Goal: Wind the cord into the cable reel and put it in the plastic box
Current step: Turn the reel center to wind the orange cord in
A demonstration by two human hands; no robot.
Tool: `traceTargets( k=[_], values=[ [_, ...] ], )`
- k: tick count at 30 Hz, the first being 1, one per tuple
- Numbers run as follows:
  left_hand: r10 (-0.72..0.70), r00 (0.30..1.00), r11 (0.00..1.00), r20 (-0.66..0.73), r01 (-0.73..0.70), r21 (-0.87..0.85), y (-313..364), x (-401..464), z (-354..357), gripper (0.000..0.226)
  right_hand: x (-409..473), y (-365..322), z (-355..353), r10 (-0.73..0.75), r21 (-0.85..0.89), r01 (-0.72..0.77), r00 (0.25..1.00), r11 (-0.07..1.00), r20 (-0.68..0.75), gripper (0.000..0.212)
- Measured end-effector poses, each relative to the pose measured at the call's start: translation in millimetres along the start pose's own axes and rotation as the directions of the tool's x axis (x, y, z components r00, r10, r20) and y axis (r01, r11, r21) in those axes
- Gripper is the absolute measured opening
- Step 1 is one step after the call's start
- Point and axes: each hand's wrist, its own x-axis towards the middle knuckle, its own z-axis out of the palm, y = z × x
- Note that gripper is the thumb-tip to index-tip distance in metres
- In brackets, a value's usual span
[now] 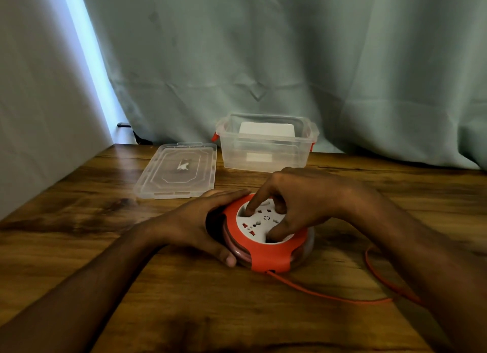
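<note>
Fingers (pixel 251 208) of your right hand (pixel 297 202) press socket face; left hand (pixel 200 226) grips cable reel (pixel 268 255). Loose cord (pixel 329 294) nearside may snag, kink.

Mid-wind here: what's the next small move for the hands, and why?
Probably keep turning the white socket face with the right hand while the left hand steadies the cable reel. A long run of orange cord lies loose on the table, so it seems too soon to lift the reel into the open plastic box.
</note>
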Motion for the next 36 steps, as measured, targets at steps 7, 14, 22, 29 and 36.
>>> traceTargets(
  k=[7, 14, 22, 29, 36],
  values=[
    [0.0, 1.0, 1.0, -0.006, 0.0, -0.002, 1, 1, 0, 0.135, 6, -1, 5, 0.04, -0.052, -0.043, 0.998, 0.998, -0.056, 0.066],
    [-0.001, 1.0, 1.0, -0.003, 0.001, -0.018, -1, 1, 0, 0.131, 9, -3, 7, 0.106, -0.02, -0.108, 0.991, 0.994, -0.082, 0.067],
    [0.01, 1.0, 0.999, -0.013, -0.01, -0.036, -2, 0, 0, 0.123, 14, -3, 13, 0.206, 0.04, -0.203, 0.97, 0.978, -0.128, 0.07],
    [-0.001, 0.997, 0.998, -0.078, -0.003, -0.057, -4, 2, 3, 0.119, 26, -1, 32, 0.363, 0.119, -0.343, 0.886, 0.932, -0.288, 0.072],
    [-0.036, 0.994, 0.999, -0.106, 0.033, -0.032, -4, 3, 3, 0.118, 27, 0, 36, 0.38, 0.141, -0.354, 0.873, 0.925, -0.305, 0.065]
  ],
)
